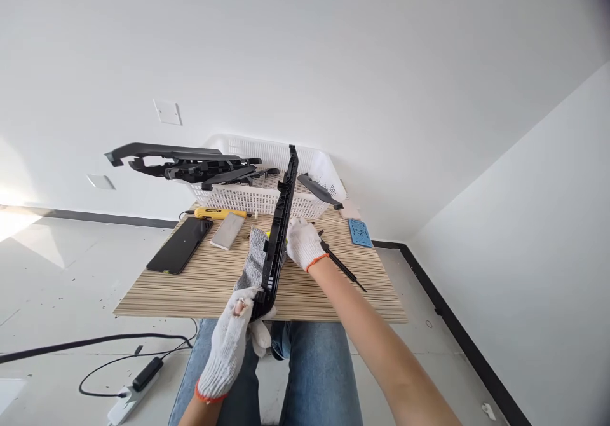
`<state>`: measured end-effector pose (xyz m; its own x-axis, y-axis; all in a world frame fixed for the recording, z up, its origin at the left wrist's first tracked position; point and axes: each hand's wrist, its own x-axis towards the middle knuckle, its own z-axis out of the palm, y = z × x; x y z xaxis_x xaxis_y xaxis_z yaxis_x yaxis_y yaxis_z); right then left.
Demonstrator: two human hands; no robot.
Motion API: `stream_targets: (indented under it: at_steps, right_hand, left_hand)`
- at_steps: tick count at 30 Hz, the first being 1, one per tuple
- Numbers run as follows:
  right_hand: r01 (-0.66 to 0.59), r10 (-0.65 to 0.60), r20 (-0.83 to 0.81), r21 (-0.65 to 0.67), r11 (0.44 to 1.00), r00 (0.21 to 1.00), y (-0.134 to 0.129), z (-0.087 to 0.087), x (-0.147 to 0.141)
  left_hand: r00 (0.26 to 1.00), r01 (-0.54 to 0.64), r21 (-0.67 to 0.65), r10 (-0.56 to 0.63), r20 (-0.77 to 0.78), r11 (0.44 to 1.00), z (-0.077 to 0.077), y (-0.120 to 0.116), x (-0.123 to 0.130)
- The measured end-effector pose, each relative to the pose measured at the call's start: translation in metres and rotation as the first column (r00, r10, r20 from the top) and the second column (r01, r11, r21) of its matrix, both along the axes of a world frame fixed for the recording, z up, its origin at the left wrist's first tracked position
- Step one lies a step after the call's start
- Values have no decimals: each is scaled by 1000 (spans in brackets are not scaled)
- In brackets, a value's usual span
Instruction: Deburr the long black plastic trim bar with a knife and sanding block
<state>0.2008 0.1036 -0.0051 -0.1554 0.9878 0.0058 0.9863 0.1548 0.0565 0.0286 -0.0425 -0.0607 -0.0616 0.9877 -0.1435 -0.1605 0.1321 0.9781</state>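
A long black plastic part [279, 222] slants upward over the table's middle, its lower end at the front edge. My left hand [232, 337], in a white knit glove with orange trim, is wrapped round that lower end. Beyond the part's right side, my right hand [304, 243], gloved the same way, is closed near the table top; its fingertips and anything in them are partly hidden behind the part. A grey cloth [253, 259] lies just left of the part. Right of my right hand lies a thin black tool [340, 264].
A white basket [257, 198] at the back holds several black plastic parts [190, 165], some jutting left. On the wooden table [190, 295] lie a black phone [181, 245], a yellow tool [219, 213], a grey block [227, 231] and a blue card [359, 233]. A power strip [131, 400] is on the floor.
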Motion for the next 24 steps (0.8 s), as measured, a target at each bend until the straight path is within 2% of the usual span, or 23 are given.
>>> stream_targets:
  at_steps: [3, 6, 9, 12, 15, 18, 21, 23, 24]
  right_hand:
    - [173, -173, -31, 19, 985, 984, -14, 9, 12]
    - [302, -300, -73, 9, 953, 951, -32, 18, 29]
    - [376, -385, -186, -83, 923, 904, -55, 17, 42]
    - [425, -449, -395, -152, 892, 802, -80, 2, 46]
    - [460, -419, -526, -57, 886, 740, -99, -18, 44]
    - [500, -396, -648, -27, 866, 651, -111, -31, 44]
    - [466, -333, -756, -41, 884, 563, -118, -35, 48]
    - [387, -240, -831, -33, 921, 501, -121, -36, 48]
    - [350, -200, -873, -35, 936, 446, -120, -36, 45]
  left_hand:
    - [992, 67, -8, -65, 107, 998, -4, -3, 2]
    - [986, 96, -68, -86, 144, 993, 1, -6, 5]
    - [971, 164, -140, -135, 198, 977, 16, -9, 6]
    - [948, 296, -154, -269, 173, 943, 37, -10, 5]
    - [929, 350, -142, -324, 179, 926, 53, -3, 7]
    - [945, 304, -107, -285, 162, 947, 60, 15, 13]
    - [975, 218, -41, -215, 61, 975, 58, 37, 21]
    - [987, 159, -12, -159, -34, 987, 52, 49, 26]
    - [986, 143, 14, -141, -93, 990, 47, 53, 27]
